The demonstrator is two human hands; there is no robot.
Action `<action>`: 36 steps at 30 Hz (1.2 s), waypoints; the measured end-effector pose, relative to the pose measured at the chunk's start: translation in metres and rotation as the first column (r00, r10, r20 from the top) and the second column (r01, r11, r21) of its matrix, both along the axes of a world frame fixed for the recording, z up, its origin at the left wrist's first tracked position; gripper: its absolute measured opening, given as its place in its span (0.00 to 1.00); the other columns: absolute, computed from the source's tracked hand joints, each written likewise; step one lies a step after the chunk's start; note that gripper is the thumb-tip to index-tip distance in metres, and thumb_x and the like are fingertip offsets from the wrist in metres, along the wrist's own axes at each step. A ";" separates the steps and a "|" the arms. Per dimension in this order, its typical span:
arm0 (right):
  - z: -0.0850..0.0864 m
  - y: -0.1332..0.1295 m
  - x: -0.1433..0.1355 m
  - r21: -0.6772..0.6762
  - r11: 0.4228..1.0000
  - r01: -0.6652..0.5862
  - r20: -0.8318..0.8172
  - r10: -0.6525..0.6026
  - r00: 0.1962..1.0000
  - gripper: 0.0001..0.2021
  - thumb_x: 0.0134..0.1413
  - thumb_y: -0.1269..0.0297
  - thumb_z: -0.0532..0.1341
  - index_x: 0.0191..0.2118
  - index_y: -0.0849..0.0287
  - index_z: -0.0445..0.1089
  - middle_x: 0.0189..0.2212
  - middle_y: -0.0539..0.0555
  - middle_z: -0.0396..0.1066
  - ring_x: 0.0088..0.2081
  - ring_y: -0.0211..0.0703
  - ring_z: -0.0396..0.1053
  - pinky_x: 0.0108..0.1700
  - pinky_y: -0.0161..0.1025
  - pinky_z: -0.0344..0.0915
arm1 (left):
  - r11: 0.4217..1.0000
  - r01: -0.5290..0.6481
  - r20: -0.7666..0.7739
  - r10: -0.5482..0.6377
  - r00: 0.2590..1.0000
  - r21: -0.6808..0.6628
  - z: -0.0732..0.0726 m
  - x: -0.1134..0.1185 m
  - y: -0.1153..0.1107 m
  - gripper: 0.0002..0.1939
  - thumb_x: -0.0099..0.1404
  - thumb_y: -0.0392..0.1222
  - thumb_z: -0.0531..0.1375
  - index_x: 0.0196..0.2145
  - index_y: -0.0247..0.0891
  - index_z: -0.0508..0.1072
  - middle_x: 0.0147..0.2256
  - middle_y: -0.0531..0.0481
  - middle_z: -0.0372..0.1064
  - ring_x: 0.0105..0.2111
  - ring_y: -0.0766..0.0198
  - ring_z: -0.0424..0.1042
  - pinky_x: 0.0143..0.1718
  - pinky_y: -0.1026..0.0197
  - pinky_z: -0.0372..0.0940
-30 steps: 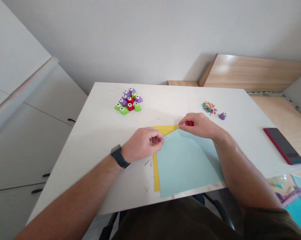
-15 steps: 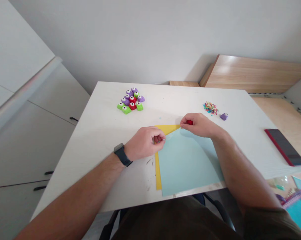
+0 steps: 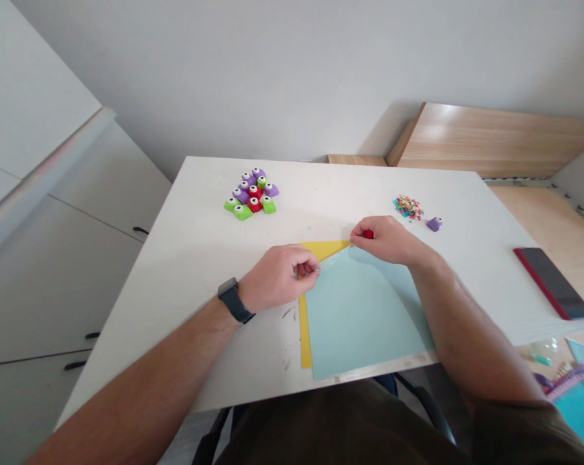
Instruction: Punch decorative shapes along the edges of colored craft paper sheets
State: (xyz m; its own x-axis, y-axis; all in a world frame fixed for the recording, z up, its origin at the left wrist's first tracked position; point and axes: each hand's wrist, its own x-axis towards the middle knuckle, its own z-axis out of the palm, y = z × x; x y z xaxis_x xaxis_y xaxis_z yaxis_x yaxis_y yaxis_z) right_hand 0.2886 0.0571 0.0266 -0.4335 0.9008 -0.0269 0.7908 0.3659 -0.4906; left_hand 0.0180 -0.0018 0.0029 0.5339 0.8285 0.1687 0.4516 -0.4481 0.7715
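My right hand [image 3: 382, 239] is closed around a red craft punch [image 3: 368, 234], mostly hidden by the fingers. Its fingertips are at the top edge of the papers. Fingers curled into a pinch, my left hand [image 3: 292, 274] meets the upper left corner of a light blue paper sheet [image 3: 364, 316]. That sheet lies at an angle over a yellow paper sheet [image 3: 306, 342], which shows along the left and top. Whether the punch grips one sheet or both is hidden.
Several purple, green and red punches [image 3: 253, 192] cluster at the table's [image 3: 214, 258] back left. A pile of coloured paper bits [image 3: 408, 207] lies at the back right, beside a purple punch [image 3: 434, 224]. A dark, red-edged phone-like slab [image 3: 553, 282] rests near the right edge.
Both hands keep almost the same pose on the papers. The view has shifted very slightly; nothing else has visibly moved.
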 end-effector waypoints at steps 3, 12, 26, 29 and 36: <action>-0.001 0.000 -0.001 0.005 1.000 0.007 0.017 -0.008 1.000 0.09 0.54 0.64 0.60 0.29 0.58 0.77 0.25 0.48 0.74 0.26 0.36 0.67 0.33 0.35 0.59 | 1.000 0.000 0.004 0.000 1.000 0.003 0.000 0.000 0.000 0.03 0.61 0.33 0.62 0.33 0.37 0.77 0.30 0.54 0.75 0.28 0.69 0.71 0.33 0.66 0.65; -0.002 0.002 0.000 0.015 0.997 0.070 0.032 -0.071 0.997 0.09 0.54 0.63 0.61 0.29 0.58 0.77 0.23 0.48 0.74 0.25 0.35 0.66 0.32 0.35 0.58 | 1.000 0.003 0.001 -0.003 1.000 0.011 -0.002 0.000 0.000 0.04 0.62 0.33 0.62 0.33 0.37 0.77 0.31 0.54 0.75 0.29 0.70 0.71 0.33 0.66 0.65; -0.007 0.015 -0.040 0.070 0.997 -0.040 -0.008 0.041 0.999 0.07 0.57 0.66 0.62 0.33 0.58 0.79 0.30 0.50 0.76 0.30 0.36 0.68 0.35 0.34 0.59 | 0.997 -0.061 0.003 0.061 0.998 -0.042 -0.002 0.001 0.000 0.03 0.62 0.35 0.62 0.33 0.37 0.77 0.31 0.53 0.75 0.28 0.68 0.72 0.33 0.65 0.65; -0.012 0.024 -0.058 0.143 0.984 -0.110 0.094 0.097 0.991 0.08 0.57 0.68 0.61 0.34 0.58 0.80 0.32 0.52 0.76 0.33 0.39 0.69 0.37 0.35 0.59 | 0.997 -0.063 0.008 0.063 0.998 -0.054 -0.003 0.002 0.000 0.03 0.62 0.35 0.62 0.32 0.37 0.77 0.30 0.53 0.74 0.28 0.68 0.71 0.32 0.65 0.65; -0.019 0.037 -0.080 0.163 0.976 -0.148 0.203 0.113 0.973 0.10 0.62 0.63 0.61 0.40 0.57 0.80 0.37 0.54 0.78 0.38 0.43 0.72 0.42 0.37 0.60 | 0.997 -0.058 0.041 0.060 0.997 -0.046 -0.005 0.001 0.000 0.03 0.61 0.34 0.61 0.33 0.37 0.77 0.30 0.53 0.74 0.28 0.68 0.71 0.33 0.64 0.65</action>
